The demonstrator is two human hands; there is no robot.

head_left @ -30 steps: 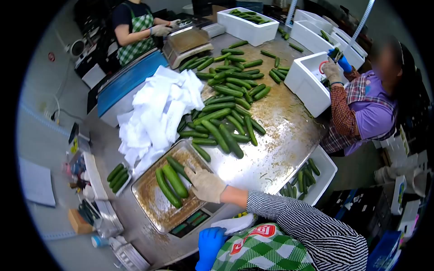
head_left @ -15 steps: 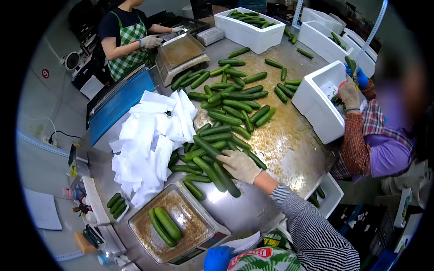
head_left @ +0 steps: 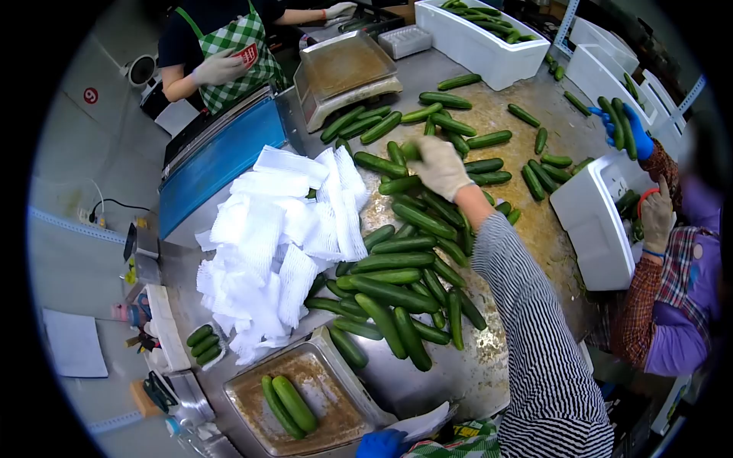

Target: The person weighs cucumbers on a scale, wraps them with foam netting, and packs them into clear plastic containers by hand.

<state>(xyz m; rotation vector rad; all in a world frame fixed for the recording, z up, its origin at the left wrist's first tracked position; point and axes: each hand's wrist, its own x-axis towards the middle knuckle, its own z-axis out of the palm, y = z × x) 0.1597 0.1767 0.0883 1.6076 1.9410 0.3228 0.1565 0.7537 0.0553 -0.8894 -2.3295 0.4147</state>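
Observation:
My right hand (head_left: 441, 164), in a beige glove, reaches over the far part of the cucumber pile (head_left: 397, 267), its fingers bent round one end of a cucumber (head_left: 411, 149). My left hand (head_left: 382, 444), in a blue glove, shows only in part at the bottom edge, beside a white sheet (head_left: 424, 422); its fingers are cut off by the frame. Two cucumbers (head_left: 294, 404) lie side by side on the near scale's rusty pan (head_left: 328, 382). White mesh sleeves (head_left: 267, 237) are heaped left of the pile.
A small tray of cucumbers (head_left: 205, 343) sits at the left. Behind are a second scale (head_left: 347, 65), a blue-topped machine (head_left: 221, 168) and a white foam box (head_left: 489, 46). One co-worker stands at the far left; another, at right, holds cucumbers (head_left: 620, 126) by a foam box (head_left: 592, 229).
My right hand has moved from the scale to the near pile, then farther across it. One cucumber has left the pan, leaving two. The right co-worker's blue-gloved hand has lifted cucumbers outside the box.

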